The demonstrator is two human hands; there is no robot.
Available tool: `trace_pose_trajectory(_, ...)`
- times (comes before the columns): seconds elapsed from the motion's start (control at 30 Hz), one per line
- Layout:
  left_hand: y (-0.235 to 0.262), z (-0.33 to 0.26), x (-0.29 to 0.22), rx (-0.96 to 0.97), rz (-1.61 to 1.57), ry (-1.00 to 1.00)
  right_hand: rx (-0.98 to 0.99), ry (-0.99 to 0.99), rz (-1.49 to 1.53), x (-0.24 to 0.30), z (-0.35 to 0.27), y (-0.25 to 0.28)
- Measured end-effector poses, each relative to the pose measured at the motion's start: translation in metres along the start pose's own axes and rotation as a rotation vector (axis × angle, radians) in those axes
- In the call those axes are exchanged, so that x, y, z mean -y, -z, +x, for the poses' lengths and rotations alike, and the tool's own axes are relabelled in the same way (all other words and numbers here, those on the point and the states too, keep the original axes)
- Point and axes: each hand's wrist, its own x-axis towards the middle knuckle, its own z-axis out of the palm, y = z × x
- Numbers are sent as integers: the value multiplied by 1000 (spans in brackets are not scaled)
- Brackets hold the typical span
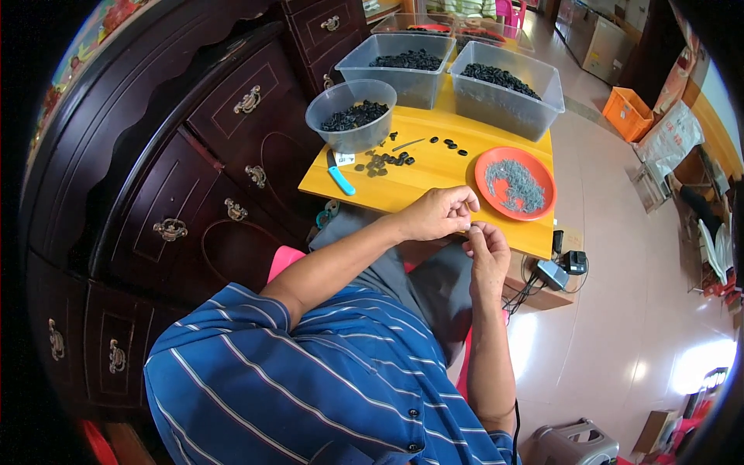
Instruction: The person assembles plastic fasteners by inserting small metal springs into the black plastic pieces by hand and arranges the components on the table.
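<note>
Both hands met at the table (434, 174) near edge: left hand (440, 213) and right hand (487, 249) pinched together on a small part, too small to identify. Little seems finished; a small pile (381, 161) lies loose. Bowl (350, 115) and bins (408, 66) hold many black pieces; orange plate (515, 183) holds grey bits.
</note>
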Motion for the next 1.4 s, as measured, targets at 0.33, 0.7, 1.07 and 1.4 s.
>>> trace_pose_trajectory(0.33,-2,0,3,-4,-155,21,-9,13,13,-3,1,1)
trace_pose_trajectory(0.7,-7,1,13,-35,-33,-48,-3,0,6,-3,1,-1)
trace_pose_trajectory(1.07,-10,-1,-5,-141,214,-107,24,-1,8,-6,3,1)
trace_pose_trajectory(1.4,-3,56,35,-279,436,-114,-21,-18,56,-4,2,2)
